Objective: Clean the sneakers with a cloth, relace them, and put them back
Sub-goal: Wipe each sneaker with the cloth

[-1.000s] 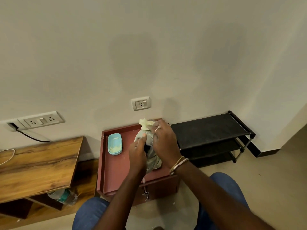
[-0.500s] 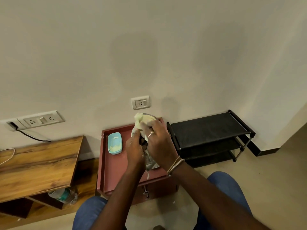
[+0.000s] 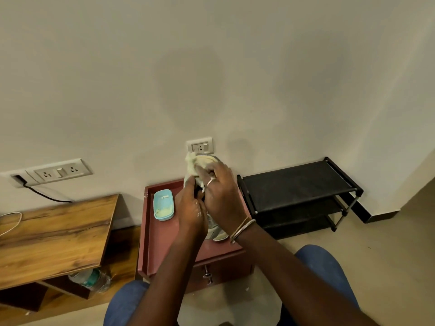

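above the maroon cabinet (image 3: 164,243), left grip (image 3: 190,212) clamps sneaker (image 3: 217,234), right grip (image 3: 223,203) clamps crumpled cloth (image 3: 190,165).

- sneaker (image 3: 215,231) got tipped up, so its toe now reaches the bottom edge of the wall switch (image 3: 200,146) and a bit of pale sole shows up top
- cloth (image 3: 191,167) went up with it and is now bunched on the toe's left side
- right hand (image 3: 222,196) slid higher up the shoe
- left hand (image 3: 190,208) rose too and is now snug against the right
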